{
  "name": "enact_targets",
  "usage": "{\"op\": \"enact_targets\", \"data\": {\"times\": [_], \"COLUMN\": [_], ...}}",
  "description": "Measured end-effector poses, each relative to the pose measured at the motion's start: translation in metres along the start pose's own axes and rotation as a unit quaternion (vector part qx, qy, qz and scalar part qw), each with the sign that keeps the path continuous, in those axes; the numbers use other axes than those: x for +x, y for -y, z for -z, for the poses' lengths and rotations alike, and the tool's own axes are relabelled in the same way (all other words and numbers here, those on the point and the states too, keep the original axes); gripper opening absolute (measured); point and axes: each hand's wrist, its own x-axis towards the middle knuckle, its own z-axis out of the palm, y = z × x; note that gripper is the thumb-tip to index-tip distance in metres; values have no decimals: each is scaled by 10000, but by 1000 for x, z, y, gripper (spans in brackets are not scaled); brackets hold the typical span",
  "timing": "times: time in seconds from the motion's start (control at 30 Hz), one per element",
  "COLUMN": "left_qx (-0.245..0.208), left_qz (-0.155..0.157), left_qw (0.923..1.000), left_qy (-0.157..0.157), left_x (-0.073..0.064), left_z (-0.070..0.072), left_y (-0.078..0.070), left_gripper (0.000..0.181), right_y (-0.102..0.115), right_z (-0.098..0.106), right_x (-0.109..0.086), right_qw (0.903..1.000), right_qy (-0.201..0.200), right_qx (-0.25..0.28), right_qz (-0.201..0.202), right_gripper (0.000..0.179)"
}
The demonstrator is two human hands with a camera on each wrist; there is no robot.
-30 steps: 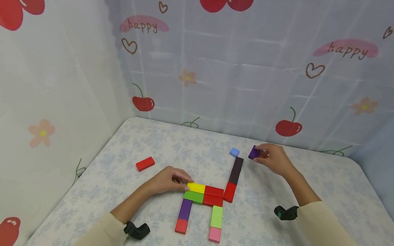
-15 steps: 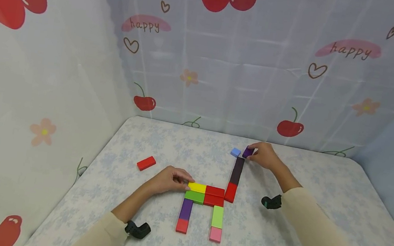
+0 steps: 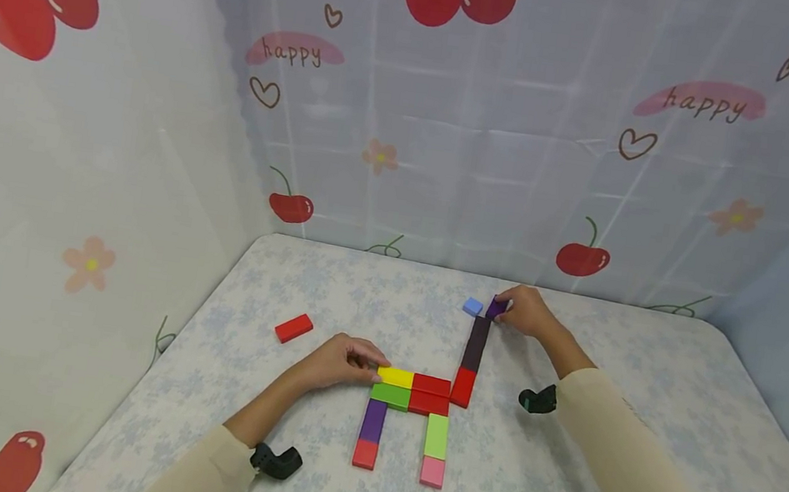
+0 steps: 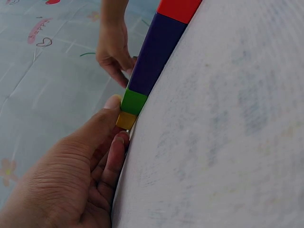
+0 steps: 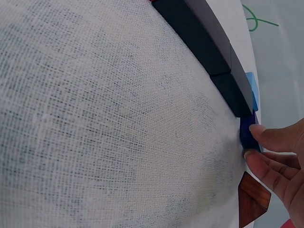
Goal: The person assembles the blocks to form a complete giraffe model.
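My right hand pinches a purple block between thumb and fingers, at the far end of a dark block column. A small light blue block lies beside it. My left hand holds the left end of a yellow block with thumb and fingertips. The yellow block lies against a green block; red blocks adjoin both on the right. Purple-and-red and lime-and-pink columns extend toward me. A brown wood-grained piece shows beneath my right fingers in the right wrist view.
A loose red block lies left of the layout, beyond my left hand. The pale patterned tabletop ends at a cherry-printed curtain behind, with more curtain along the left and right sides.
My right hand has moved left with the purple block, from out to the right to the dark column's far end. My left hand has stayed at the yellow block.
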Motion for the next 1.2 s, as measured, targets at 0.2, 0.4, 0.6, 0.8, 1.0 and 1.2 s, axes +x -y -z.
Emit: {"op": "enact_targets", "data": {"times": [0.2,0.4,0.6,0.8,1.0,1.2], "left_qx": [71,28,51,114,72,9], "left_qz": [38,-2,-86,-43,9,-43], "left_qw": [10000,10000,9999,9999,10000,10000], "left_qy": [-21,-17,32,29,-23,-10], "left_x": [2,2,3,3,3,3], "left_z": [0,1,2,3,2,1], "left_y": [12,15,17,15,13,15], "left_gripper": [27,26,25,25,27,26], "right_y": [1,4,5,6,6,8], "right_z": [-2,-4,-8,-9,-9,-11], "right_x": [1,4,7,8,7,5], "right_qw": [9999,9997,9996,9997,9994,9995], "right_qy": [-7,6,22,48,99,-223], "right_qx": [131,229,239,213,293,239], "right_qz": [-95,-51,-139,-133,-130,-34], "right_gripper": [31,32,33,32,32,29]}}
